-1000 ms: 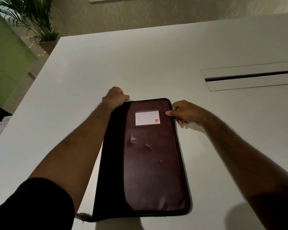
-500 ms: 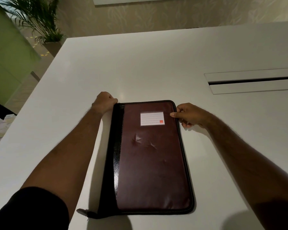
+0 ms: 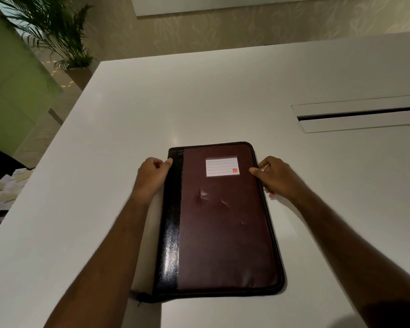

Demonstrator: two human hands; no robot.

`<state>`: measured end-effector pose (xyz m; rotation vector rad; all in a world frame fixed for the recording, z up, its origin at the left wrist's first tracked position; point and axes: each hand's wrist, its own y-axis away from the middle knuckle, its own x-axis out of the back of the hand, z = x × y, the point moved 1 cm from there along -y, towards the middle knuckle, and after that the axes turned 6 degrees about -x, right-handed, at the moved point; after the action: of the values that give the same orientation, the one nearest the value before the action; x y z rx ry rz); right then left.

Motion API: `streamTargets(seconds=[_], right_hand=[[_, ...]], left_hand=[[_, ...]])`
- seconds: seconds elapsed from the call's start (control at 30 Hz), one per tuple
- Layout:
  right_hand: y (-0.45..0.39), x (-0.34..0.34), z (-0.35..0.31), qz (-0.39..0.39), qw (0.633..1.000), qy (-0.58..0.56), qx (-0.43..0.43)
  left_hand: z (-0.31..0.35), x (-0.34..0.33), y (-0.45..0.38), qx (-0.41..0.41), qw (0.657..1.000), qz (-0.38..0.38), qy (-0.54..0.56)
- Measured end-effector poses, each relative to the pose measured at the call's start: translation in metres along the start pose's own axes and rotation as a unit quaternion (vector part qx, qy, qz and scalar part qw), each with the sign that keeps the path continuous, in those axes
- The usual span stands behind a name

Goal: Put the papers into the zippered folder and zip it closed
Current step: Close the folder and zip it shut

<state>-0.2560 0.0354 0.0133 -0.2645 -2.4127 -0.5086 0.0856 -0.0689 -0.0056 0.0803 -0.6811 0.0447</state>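
Observation:
A dark red zippered folder with a black spine strip and a white label lies flat and closed on the white table. My left hand grips its left spine edge near the far corner, thumb on the black strip. My right hand holds the right zipper edge near the far corner, thumb on top and fingers under the rim. A zipper tab sticks out at the near left corner. No papers show on the table; the folder's inside is hidden.
A cable slot panel is set into the table at the right. Off the table's left edge lie scattered paper slips on a dark surface. A potted palm stands at the far left corner.
My left hand slid off the far left corner down onto the spine edge. The folder has turned straighter, showing its black spine. My right hand stayed on the right edge.

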Motion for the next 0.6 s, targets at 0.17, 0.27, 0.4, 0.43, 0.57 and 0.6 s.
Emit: streamTargets(seconds=[0.17, 0.27, 0.4, 0.43, 0.57, 0.6], right_hand=[[0.026, -0.005, 0.007, 0.02, 0.999, 0.03, 0.001], [0.041, -0.008, 0.012, 0.025, 0.999, 0.04, 0.001], [0.064, -0.011, 0.022, 0.016, 1.0, 0.006, -0.009], [0.07, -0.012, 0.025, 0.009, 1.0, -0.013, -0.014], [0.09, -0.015, 0.039, -0.013, 0.992, -0.116, -0.044], [0.093, -0.015, 0.04, -0.017, 0.989, -0.14, -0.047]], left_hand=[[-0.005, 0.008, 0.042, -0.024, 0.999, -0.023, -0.008], [-0.007, 0.014, 0.063, -0.033, 0.999, -0.038, -0.005], [-0.012, 0.017, 0.09, -0.034, 0.999, -0.03, 0.006], [-0.013, 0.018, 0.096, -0.034, 0.999, -0.025, 0.012], [-0.017, 0.017, 0.12, -0.05, 0.999, -0.012, 0.014], [-0.017, 0.016, 0.123, -0.054, 0.998, -0.009, 0.013]])
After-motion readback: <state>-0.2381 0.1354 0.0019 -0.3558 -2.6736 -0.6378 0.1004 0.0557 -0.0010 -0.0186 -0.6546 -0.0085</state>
